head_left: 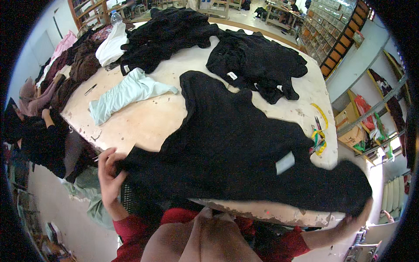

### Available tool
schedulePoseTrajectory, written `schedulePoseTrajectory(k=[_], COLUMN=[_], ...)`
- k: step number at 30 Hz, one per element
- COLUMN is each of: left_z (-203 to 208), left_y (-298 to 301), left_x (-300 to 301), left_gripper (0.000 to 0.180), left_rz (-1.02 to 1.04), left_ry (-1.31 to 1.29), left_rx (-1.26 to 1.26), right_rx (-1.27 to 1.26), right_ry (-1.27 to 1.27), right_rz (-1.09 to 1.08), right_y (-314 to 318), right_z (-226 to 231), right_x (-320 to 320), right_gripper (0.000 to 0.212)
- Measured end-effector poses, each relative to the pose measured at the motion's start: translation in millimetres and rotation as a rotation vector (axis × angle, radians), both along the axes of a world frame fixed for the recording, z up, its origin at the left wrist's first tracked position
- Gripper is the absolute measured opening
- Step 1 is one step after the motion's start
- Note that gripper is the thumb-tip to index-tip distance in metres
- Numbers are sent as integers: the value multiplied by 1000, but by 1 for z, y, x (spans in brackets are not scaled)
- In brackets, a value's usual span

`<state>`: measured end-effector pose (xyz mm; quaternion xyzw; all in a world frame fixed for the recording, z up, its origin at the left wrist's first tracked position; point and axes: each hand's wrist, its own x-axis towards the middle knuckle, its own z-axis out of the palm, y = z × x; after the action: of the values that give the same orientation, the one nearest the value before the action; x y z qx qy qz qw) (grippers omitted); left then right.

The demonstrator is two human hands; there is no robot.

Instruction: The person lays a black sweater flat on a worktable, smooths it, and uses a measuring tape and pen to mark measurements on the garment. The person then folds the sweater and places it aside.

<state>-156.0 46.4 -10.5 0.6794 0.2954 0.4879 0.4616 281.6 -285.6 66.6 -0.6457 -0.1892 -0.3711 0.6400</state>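
Observation:
A large black garment [227, 144] is spread over the near part of the table, its near side reaching past the edge toward me. My left hand [111, 172] is closed on its left corner, fingers pinching the cloth. At the far right end, my right hand [358, 218] is closed on the other end, which is lifted beyond the table edge. That hand is smeared by motion and its fingers are partly behind the cloth. A pale rectangular patch [285, 163] shows on the garment's right part; I cannot tell whether it is a label.
On the pale worn table [139, 124] lie two black garment heaps [174, 35] [257, 59], a mint cloth [128, 94], a white cloth [112, 46], a pen [90, 89] and a yellow tape measure [322, 115]. People [37, 98] stand at the left side; shelves [371, 118] are right.

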Motion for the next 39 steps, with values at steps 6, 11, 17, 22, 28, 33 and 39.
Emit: schedulePoseTrajectory(k=[6, 11, 17, 22, 28, 33, 39], left_z=[-2, -63, -78, -49, -51, -54, -66], left_y=[19, 39, 52, 41, 76, 123, 171], left_x=[-24, -45, -19, -1, -12, 13, 49], left_gripper=[48, 41, 39, 23, 29, 27, 42], left_rz=[92, 491, 506, 394, 421, 305, 233], left_ry=[295, 418, 284, 263, 486, 577, 889], left_rx=[-9, 24, 80, 0, 53, 277, 423], right_rx=[-391, -249, -626, -850, -719, -450, 81], right_ry=[-203, 363, 174, 479, 551, 1027, 1329], right_rz=[196, 959, 927, 988, 881, 925, 1117], right_y=[25, 271, 500, 487, 381, 231, 130], right_z=[38, 56, -129, -163, -161, -151, -133], right_x=[-17, -8, -6, 14, 7, 6, -19], right_gripper=[57, 26, 46, 42, 31, 52, 34])
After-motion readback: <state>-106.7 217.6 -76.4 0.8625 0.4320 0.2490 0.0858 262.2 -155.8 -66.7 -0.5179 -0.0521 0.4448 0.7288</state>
